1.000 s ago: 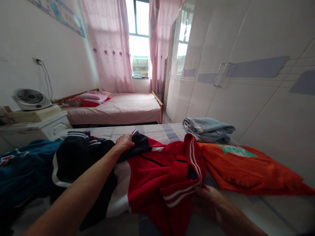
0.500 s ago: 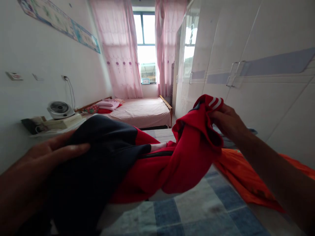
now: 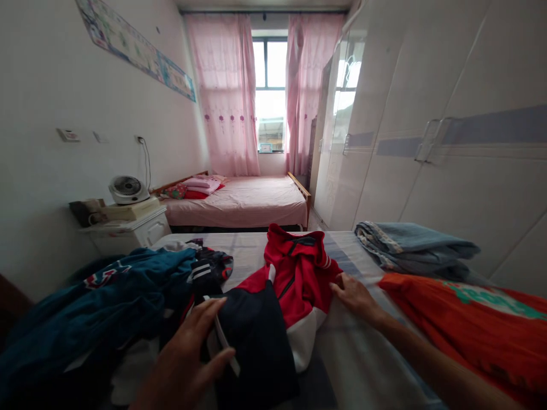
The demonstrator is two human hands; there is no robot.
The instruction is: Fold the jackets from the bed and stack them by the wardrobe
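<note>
A red, navy and white zip jacket (image 3: pixel 294 273) lies on the bed in front of me, its red collar end pointing away. My left hand (image 3: pixel 192 347) is at the jacket's left side, thumb and fingers curled at the navy cloth along a white strip. On the other side, my right hand (image 3: pixel 354 293) pinches the red cloth near a cuff with white stripes. The jacket's lower end is partly in shadow.
Dark teal clothing (image 3: pixel 123 296) is heaped at the left. Folded jeans (image 3: pixel 414 245) and an orange shirt (image 3: pixel 470 324) lie at the right. Beyond are a pink bed (image 3: pixel 239 199), a small fan (image 3: pixel 128 189) on a cabinet, and white wardrobes (image 3: pixel 453 199).
The jacket has come down from mid-air onto the bed and lies flatter. Both hands have lowered with it, and the right has shifted from the raised red end to the jacket's right side.
</note>
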